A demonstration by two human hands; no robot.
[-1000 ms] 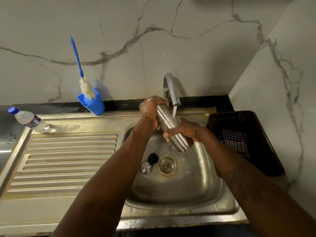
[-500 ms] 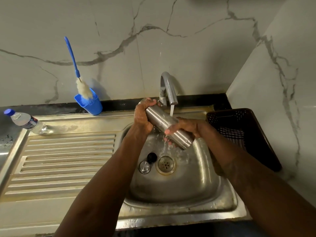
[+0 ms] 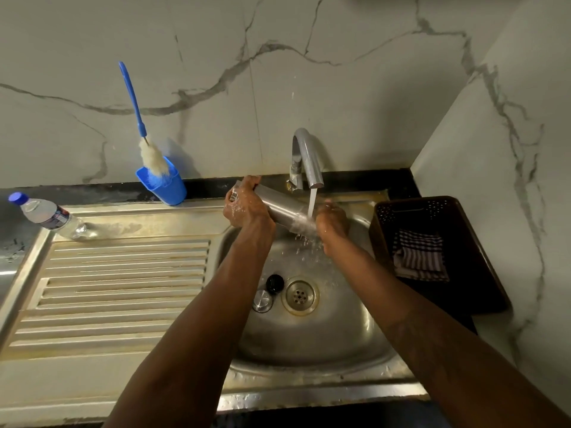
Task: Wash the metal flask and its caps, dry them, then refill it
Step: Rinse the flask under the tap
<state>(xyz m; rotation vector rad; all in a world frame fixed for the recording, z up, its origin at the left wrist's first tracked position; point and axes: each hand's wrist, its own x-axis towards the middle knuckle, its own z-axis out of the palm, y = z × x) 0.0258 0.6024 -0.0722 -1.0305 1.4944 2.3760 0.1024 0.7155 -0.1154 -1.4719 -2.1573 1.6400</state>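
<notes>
Metal flask [image 3: 279, 208] held nearly level over the sink basin [image 3: 340, 319], mouth end toward the left, base end toward the right and slightly lower. No brand or engraving legible on the flask body. Left hand [image 3: 245, 208] closed around the mouth end, fingers [image 3: 250, 183] curled over the top of the cylinder, wet and flecked with suds. Right hand [image 3: 332, 220] cupped against the base end, fingers wrapped behind the steel; exact finger spacing not discernible through the splash. Stream from the tap [image 3: 307, 159] striking the flask just beside the right hand, spray falling into the basin below.

Two caps on the basin floor, left of the drain [image 3: 299, 295]: black cap [image 3: 274, 283] and steel cap [image 3: 262, 301], close together, the steel one nearer the camera.

Plastic water bottle [image 3: 46, 214] lying on its side at the far left corner of the drainboard [image 3: 117, 282], blue lid pointing left; label dark blue with a trace of red, print too small to read. Blue cup [image 3: 163, 186] against the marble wall, holding a bottle brush [image 3: 145, 134] with a blue handle, leaning left. Dark plastic basket [image 3: 482, 242] right of the sink, containing a folded striped cloth [image 3: 420, 254].
</notes>
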